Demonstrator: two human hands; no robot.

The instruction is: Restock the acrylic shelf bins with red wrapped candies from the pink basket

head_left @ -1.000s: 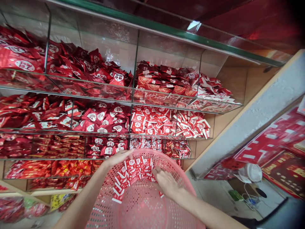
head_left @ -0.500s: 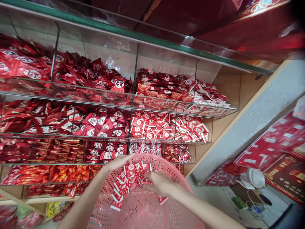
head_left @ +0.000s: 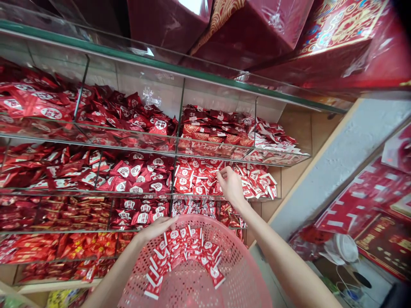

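A pink perforated basket [head_left: 247,273] fills the lower middle of the view. Inside it, small red-and-white packets [head_left: 184,248] lie overlapped in an arc. My left hand [head_left: 159,226] grips the basket's rim at its upper left. Up at the shelf, my right hand [head_left: 229,184] is over the compartment of red-and-white packets [head_left: 199,175], its fingers bent close together. Whether anything is between those fingertips is too small to tell.
Glass-fronted shelves [head_left: 128,147] hold rows of red packets in divided compartments. Large dark red boxes [head_left: 244,34] sit above. To the right are a pale wall edge [head_left: 337,141], a white cup-like container [head_left: 345,248] and red patterned packages [head_left: 385,248].
My right hand has moved from inside the basket up to the shelf packets. More of the packet arc now shows. The view has shifted slightly upward; my left hand stays on the rim.
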